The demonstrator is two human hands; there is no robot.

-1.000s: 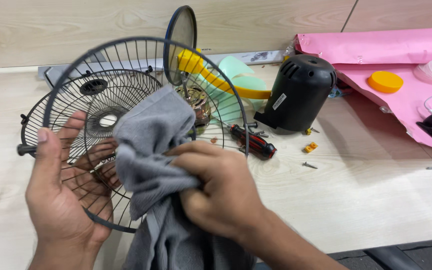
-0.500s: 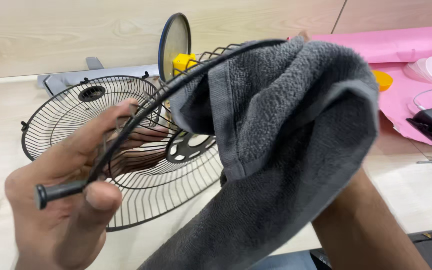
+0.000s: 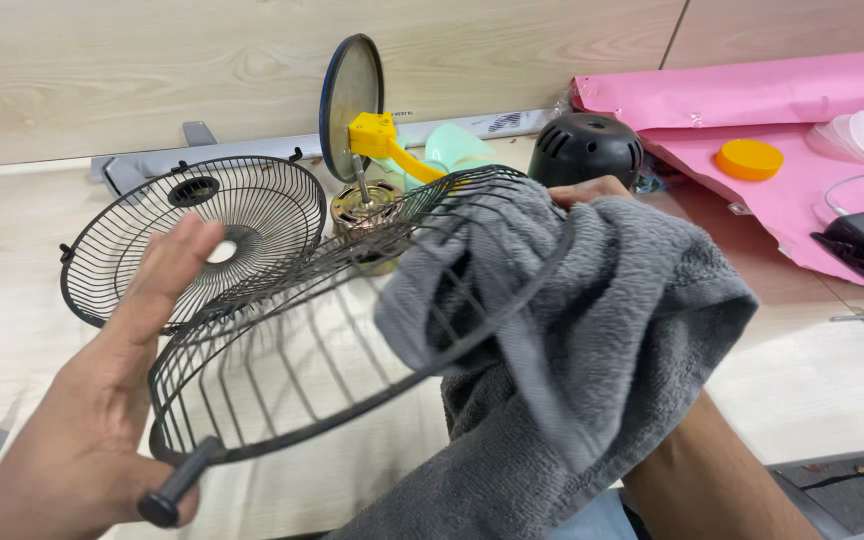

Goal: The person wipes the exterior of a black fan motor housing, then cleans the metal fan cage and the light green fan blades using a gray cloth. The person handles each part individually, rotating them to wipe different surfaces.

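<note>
My left hand (image 3: 117, 400) grips a black wire fan guard (image 3: 302, 360) by its rim near a short black knob, tilted almost flat in front of me. My right hand (image 3: 592, 190) is wrapped in a grey towel (image 3: 602, 340); only the fingertips show at the guard's far rim. The towel presses against the guard's right side and hangs down below it. A second black wire guard (image 3: 192, 240) lies on the wooden table behind the left hand.
Behind stand a round mirror-like disc (image 3: 352, 100), a yellow bracket (image 3: 382, 140) over a small motor (image 3: 364, 210), a pale green part (image 3: 457, 150) and a black motor housing (image 3: 587, 150). A pink sheet (image 3: 802, 170) at right carries an orange lid (image 3: 749, 158) and clear lids.
The held guard has tipped from upright to nearly flat and dropped lower. The towel hand has slid from the guard's front to its right rim.
</note>
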